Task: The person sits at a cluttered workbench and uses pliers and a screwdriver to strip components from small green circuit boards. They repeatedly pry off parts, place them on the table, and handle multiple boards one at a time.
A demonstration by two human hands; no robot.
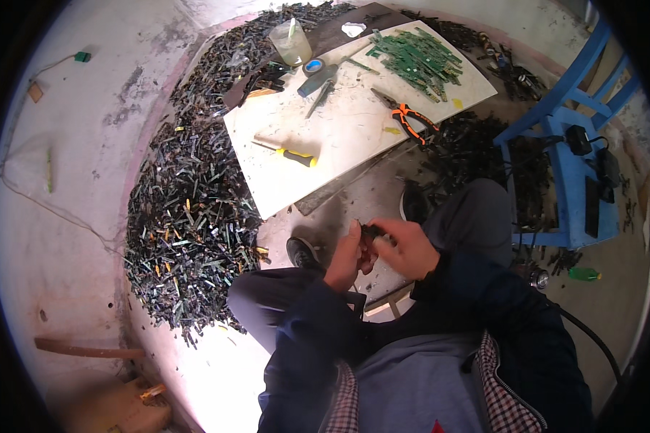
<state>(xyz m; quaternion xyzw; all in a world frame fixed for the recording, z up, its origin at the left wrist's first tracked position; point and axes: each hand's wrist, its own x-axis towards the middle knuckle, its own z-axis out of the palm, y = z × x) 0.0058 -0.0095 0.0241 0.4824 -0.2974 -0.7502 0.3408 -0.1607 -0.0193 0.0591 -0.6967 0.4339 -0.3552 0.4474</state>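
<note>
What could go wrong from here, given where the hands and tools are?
1. The small dark piece is between the left hand and right hand, short of the white board; if it slips, it could drop toward the floor.
2. The orange-handled pliers have their handles at the board's near edge, so a bump might knock them off.
3. A dropped piece might get lost among the similar dark scraps.

Stained pale wall (pixel 68 195) at left, thin cable (pixel 47 207) strung along it, pinkish band (pixel 139 167) at its foot, grey-beige floor (pixel 603 299), blue chair (pixel 568 206) at right, pale tabletop (pixel 289 186) ahead, glaring light patch (pixel 213 379) lower left.
</note>
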